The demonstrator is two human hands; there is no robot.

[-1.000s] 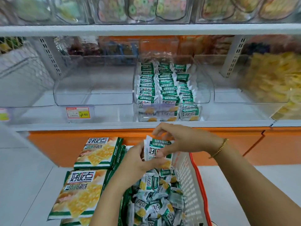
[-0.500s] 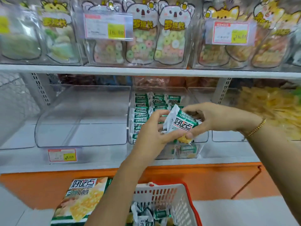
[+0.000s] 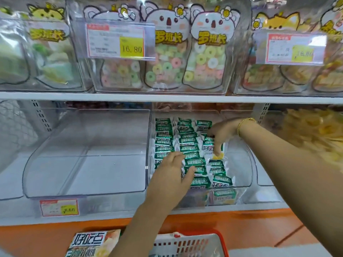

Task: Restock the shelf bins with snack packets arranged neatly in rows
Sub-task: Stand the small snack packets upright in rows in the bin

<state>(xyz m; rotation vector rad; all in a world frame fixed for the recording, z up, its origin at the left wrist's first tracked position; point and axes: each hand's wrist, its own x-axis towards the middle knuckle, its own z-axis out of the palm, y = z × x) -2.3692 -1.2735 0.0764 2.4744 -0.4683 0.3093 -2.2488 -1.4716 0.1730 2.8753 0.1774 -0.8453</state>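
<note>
A clear shelf bin [image 3: 243, 164] on the middle shelf holds green-and-white snack packets [image 3: 187, 141] in three rows. My right hand [image 3: 220, 134] reaches into the bin from the right and pinches one packet [image 3: 210, 149] standing in the right-hand row. My left hand [image 3: 172, 175] lies over the front of the left and middle rows with its fingers spread on the packets. It grips nothing. Part of the left row is hidden under that hand.
An empty clear bin [image 3: 85, 154] stands to the left. A bin of yellow chips [image 3: 315, 130] is at the right. The upper shelf [image 3: 167, 97] carries candy bags and price tags. Below, a white basket with an orange rim [image 3: 187, 243] stands beside a large cracker bag [image 3: 92, 243].
Both hands rose from the basket to the bin with a packet. Now the right hand has set it into the right row, and the left hand has let go and rests on the rows.
</note>
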